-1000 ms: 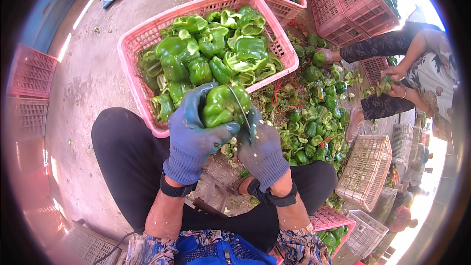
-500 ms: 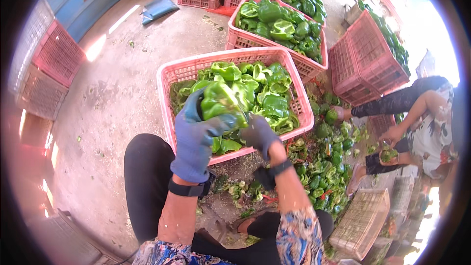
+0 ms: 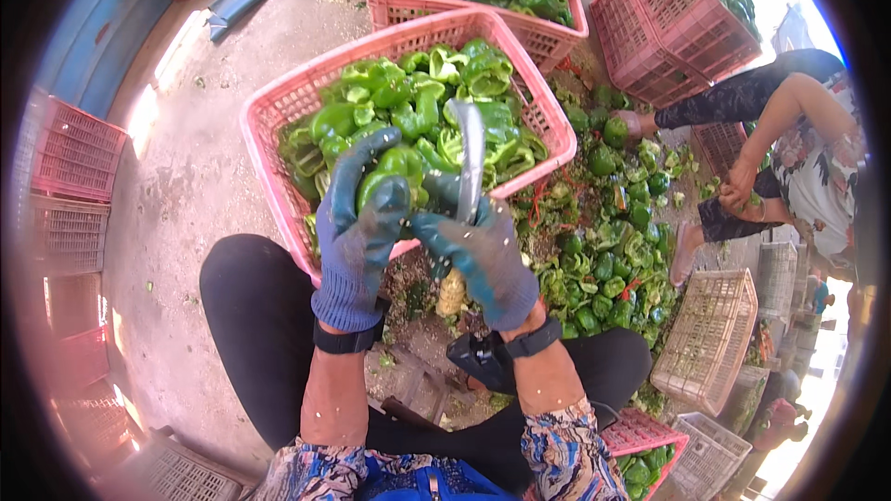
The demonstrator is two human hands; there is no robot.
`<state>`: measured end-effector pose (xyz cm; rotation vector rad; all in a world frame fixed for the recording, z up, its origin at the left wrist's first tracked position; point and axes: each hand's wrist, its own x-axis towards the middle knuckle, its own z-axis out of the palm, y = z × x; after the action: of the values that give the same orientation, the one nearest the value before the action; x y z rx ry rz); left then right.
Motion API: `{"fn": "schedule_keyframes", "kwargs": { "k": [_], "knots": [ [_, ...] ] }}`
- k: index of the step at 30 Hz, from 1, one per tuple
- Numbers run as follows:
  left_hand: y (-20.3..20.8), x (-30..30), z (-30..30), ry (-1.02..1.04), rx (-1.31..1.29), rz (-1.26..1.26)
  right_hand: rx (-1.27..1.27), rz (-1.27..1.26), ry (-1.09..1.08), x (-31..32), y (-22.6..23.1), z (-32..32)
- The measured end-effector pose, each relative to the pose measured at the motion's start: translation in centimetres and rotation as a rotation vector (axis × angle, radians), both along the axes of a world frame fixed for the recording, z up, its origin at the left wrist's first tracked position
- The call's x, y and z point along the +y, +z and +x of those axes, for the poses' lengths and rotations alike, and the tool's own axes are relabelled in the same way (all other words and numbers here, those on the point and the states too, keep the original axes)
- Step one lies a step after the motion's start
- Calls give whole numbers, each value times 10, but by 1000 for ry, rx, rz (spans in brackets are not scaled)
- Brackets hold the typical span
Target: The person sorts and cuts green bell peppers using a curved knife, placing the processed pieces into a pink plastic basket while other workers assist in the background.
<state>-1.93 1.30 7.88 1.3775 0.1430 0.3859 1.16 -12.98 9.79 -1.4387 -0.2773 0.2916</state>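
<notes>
My left hand (image 3: 357, 237), in a blue and teal glove, is closed round a green bell pepper (image 3: 397, 170). Just beside it, my gloved right hand (image 3: 490, 260) grips a knife with a curved blade (image 3: 473, 144), its tip pointing up and away from me. Below the right fingers shows a pale yellow, bumpy lump (image 3: 452, 293); whether it is a pepper's seed core or the knife's handle I cannot tell. Both hands are over the near edge of a pink crate (image 3: 367, 56) of cut and hollowed green peppers (image 3: 418, 97). The left fingers partly hide the held pepper.
Behind stands another pink crate (image 3: 543, 32) of peppers. Whole peppers and scraps (image 3: 603, 283) cover the floor at my right, where another person (image 3: 807, 176) sits. A pale crate (image 3: 707, 343) lies near them. More crates (image 3: 79, 153) line the left side.
My hands have come back toward the crate's near edge, with the pepper still in the left. The curved blade now shows plainly, raised. The view has shifted, bringing the crate higher and leftward.
</notes>
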Motion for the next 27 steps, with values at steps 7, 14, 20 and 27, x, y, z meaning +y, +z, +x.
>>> {"fn": "schedule_keyframes", "kwargs": {
  "k": [7,14,20,27],
  "knots": [
    [-19,-23,-3,-93,-39,-262,343,80,235,-41,-11,3],
    [-17,-19,7,-363,133,-151,204,98,204,-57,-25,0],
    [-22,-21,17,-398,212,74,256,-1,139,-64,-46,-8],
    [-33,-37,12,-299,239,29,337,-41,-130,-61,-57,-17]
  ]
}}
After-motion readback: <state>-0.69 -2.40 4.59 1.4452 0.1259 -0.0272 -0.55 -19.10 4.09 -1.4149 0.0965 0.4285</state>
